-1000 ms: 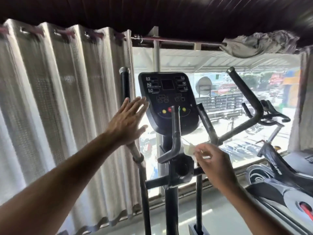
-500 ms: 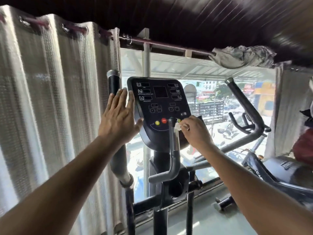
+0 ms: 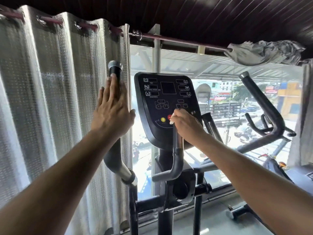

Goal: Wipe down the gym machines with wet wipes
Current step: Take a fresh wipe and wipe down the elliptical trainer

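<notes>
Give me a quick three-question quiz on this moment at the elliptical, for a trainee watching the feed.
1. True or false: the left hand is wrapped in a fist round the left handlebar.
2. Multiple choice: the white wipe in the right hand is at (a) the curtain, (b) the lower part of the console, by the red button, (c) the floor.
3. Which coloured button sits just left of the wipe and is fully in view?

Key:
1. False; its fingers are straight, flat against the bar.
2. b.
3. The yellow button.
</notes>
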`<state>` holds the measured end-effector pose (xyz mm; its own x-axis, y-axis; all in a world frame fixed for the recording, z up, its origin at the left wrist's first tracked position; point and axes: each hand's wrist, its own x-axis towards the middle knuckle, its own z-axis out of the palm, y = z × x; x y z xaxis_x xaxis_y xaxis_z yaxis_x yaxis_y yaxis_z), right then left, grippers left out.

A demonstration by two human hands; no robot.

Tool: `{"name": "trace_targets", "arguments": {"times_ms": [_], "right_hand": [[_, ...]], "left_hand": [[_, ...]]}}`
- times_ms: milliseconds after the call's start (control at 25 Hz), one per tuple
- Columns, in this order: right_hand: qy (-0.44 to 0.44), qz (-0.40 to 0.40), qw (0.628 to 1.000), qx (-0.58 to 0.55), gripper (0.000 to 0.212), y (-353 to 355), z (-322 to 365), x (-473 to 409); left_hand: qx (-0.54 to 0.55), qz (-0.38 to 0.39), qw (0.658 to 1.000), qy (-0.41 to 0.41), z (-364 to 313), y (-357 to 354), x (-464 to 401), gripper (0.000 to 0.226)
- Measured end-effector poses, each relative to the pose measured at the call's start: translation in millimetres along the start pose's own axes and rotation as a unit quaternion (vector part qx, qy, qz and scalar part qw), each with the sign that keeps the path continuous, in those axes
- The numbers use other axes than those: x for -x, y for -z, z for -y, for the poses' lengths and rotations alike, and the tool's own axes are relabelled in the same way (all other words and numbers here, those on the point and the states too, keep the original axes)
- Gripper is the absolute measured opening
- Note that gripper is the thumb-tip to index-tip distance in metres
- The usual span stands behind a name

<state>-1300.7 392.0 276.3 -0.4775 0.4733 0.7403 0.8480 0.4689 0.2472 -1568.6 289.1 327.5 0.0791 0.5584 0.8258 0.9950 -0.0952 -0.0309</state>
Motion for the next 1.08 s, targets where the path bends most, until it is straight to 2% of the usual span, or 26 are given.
{"name": "trace_targets", "arguments": {"times_ms": [80, 200, 280, 520, 680, 760, 840, 1000, 1080], "right_hand": [[0.043, 0.017, 0.999, -0.001, 0.028, 4, -7, 7], [0.011, 0.039, 0.999, 0.007, 0.007, 13, -13, -2], [-0.003, 0.039, 0.999, 0.004, 0.007, 15, -4, -13], [0.114, 0.124, 0.984, -0.057, 0.016, 2, -14, 36], [0.034, 0.041, 0.996, -0.069, 0.012, 5, -26, 7], [0.011, 0.036, 0.999, -0.035, 0.012, 6, -17, -16], [0.056, 0.075, 0.996, -0.002, 0.013, 2, -5, -14], [0.216, 0.131, 0.968, 0.007, 0.013, -5, -1, 60], [0.242, 0.134, 0.961, -0.006, 0.029, -6, -9, 88]], "left_hand": [[-0.025, -0.001, 1.0, 0.012, -5, -3, 0, 0.096], [-0.026, 0.001, 1.0, 0.015, -6, -5, -2, 0.099], [-0.015, -0.004, 1.0, 0.021, -2, -4, 0, 0.1], [0.004, -0.007, 1.0, 0.024, -2, -8, -1, 0.097], [0.001, 0.004, 1.0, 0.022, -2, -11, -2, 0.099], [0.008, 0.012, 1.0, 0.026, -2, -9, 0, 0.1], [0.022, 0.013, 0.999, 0.027, -3, -7, 1, 0.098], [0.017, 0.009, 1.0, 0.021, -4, -5, 3, 0.097], [0.009, 0.016, 1.0, 0.023, -6, -3, 5, 0.098]]}}
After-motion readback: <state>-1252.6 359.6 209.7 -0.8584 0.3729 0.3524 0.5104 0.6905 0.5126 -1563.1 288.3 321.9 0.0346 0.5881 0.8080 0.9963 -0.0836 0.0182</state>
